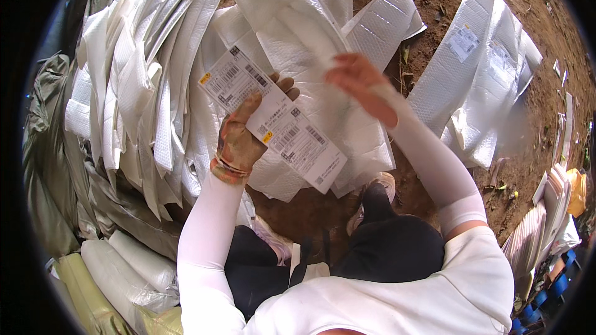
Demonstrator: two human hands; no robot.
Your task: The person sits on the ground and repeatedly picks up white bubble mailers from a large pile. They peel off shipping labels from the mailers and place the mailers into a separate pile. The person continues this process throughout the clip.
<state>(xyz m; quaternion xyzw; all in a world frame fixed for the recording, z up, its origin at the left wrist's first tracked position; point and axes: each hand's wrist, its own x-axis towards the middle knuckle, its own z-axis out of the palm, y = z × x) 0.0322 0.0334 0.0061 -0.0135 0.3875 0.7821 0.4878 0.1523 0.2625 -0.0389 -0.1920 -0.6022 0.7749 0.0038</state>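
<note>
My left hand point(242, 132), in a worn work glove, grips a strip of printed shipping labels point(298, 137). The thumb lies on top and the fingertips show past the far edge. Two label sections with barcodes and small yellow marks face up. Bare and blurred by motion, my right hand point(361, 81) is over the white bubble-wrap sheets point(288, 18) spread in front of me. Its fingers are bent towards the sheets; whether they pinch or touch anything is unclear.
A large heap of white bubble-wrap pieces point(135, 74) leans at the left against grey-green sacks point(56, 158). Wrapped bundles point(121, 274) lie at lower left. Labelled bubble-wrap pieces point(465, 65) rest on the bare soil point(419, 167) at right, with stacked flat sheets point(535, 228) at the lower right.
</note>
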